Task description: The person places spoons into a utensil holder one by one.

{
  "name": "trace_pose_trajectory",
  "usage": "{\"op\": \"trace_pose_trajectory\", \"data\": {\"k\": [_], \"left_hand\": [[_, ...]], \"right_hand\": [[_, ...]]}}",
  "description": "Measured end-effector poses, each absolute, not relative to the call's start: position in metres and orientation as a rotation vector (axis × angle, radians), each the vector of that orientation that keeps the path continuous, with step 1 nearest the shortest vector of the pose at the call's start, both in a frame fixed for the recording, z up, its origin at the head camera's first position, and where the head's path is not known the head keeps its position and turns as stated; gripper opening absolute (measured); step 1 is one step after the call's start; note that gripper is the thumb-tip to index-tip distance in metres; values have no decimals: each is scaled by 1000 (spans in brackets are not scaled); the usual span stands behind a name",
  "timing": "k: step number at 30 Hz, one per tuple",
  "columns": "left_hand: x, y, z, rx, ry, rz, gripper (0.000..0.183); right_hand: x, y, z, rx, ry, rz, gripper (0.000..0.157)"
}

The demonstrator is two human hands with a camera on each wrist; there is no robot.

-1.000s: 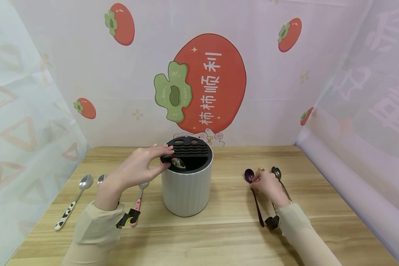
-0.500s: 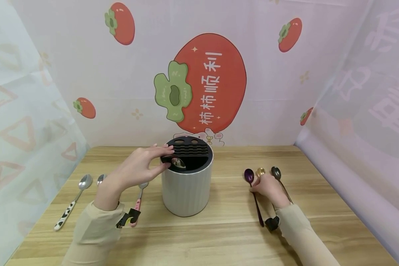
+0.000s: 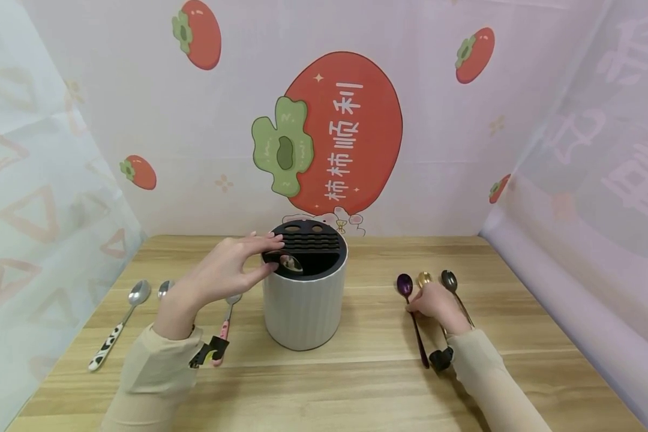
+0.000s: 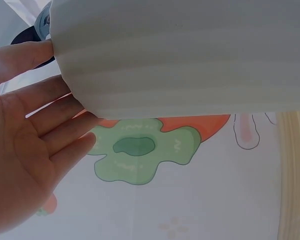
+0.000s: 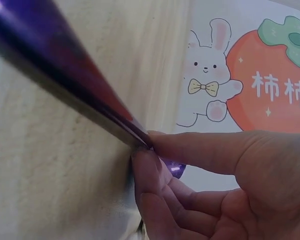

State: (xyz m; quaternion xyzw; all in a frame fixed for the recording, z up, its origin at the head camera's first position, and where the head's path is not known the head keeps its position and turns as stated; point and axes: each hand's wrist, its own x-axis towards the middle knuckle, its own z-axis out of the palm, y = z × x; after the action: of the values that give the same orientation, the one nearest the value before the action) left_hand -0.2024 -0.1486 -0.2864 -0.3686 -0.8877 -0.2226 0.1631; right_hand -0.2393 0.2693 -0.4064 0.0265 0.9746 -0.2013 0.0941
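My left hand spreads its thumb and fingers at the left rim of a white ribbed utensil holder with a black slotted lid; its fingers look fairly straight in the left wrist view. A shiny spoon stands in the holder's front opening, its bowl beside my left thumb. On the right, my right hand pinches a purple spoon by the handle between thumb and forefinger. That spoon lies along the wooden table. Beside it are a gold spoon, partly hidden by the hand, and a dark spoon.
Left of the holder lie a spoon with a cow-patterned handle, a second spoon mostly behind the left arm, and a pink-handled spoon. A printed cloth stands behind the wooden table.
My right hand has shifted slightly down the purple spoon's handle, so more of the gold spoon's bowl shows. The left hand holds its place, and the head view has tilted a little.
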Motion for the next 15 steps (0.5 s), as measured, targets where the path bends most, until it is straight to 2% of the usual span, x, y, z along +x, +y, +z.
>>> {"op": "trace_pose_trajectory", "data": {"k": [15], "left_hand": [[-202, -149, -285, -1039, -2555, -638, 35]], "right_hand": [[-242, 267, -407, 71, 2816, -644, 18]]}}
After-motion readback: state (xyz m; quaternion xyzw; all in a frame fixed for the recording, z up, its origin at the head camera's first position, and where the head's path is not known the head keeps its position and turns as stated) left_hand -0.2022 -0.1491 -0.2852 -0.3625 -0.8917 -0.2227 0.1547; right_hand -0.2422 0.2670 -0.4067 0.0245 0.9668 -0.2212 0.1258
